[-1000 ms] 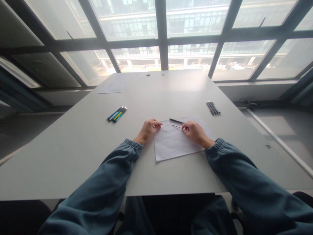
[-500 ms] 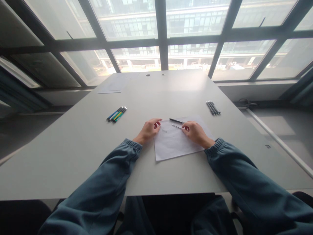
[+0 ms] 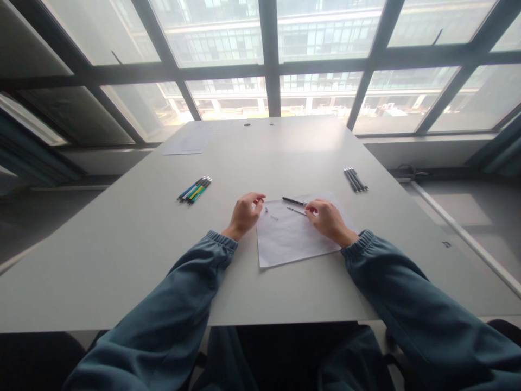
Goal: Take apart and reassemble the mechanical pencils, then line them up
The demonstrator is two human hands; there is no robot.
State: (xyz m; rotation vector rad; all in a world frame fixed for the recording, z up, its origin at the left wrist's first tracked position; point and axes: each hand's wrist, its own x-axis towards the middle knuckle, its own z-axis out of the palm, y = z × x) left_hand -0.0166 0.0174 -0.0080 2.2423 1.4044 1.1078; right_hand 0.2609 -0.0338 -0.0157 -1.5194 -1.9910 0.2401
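Note:
A white paper sheet (image 3: pixel 293 239) lies on the table between my hands. My left hand (image 3: pixel 246 213) is at its upper left edge, fingers apart and holding nothing. Just right of those fingertips sit a small dark-and-silver piece (image 3: pixel 266 209) and a small clear spring-like piece (image 3: pixel 274 218). My right hand (image 3: pixel 324 217) rests over the right part of the sheet with fingers curled by the ends of a black pen barrel (image 3: pixel 293 201) and a thin refill (image 3: pixel 296 210). Its fingertips hide those ends, so whether it grips either cannot be made out.
Several coloured pens (image 3: pixel 194 190) lie at the left of the table (image 3: pixel 142 260), and several dark pens (image 3: pixel 355 180) at the right. More paper (image 3: pixel 185 142) lies at the far left. Windows stand behind the table.
My left hand has shifted slightly left and its fingers have come away from the small dark-and-silver piece, which now shows on the paper. The right hand has barely moved.

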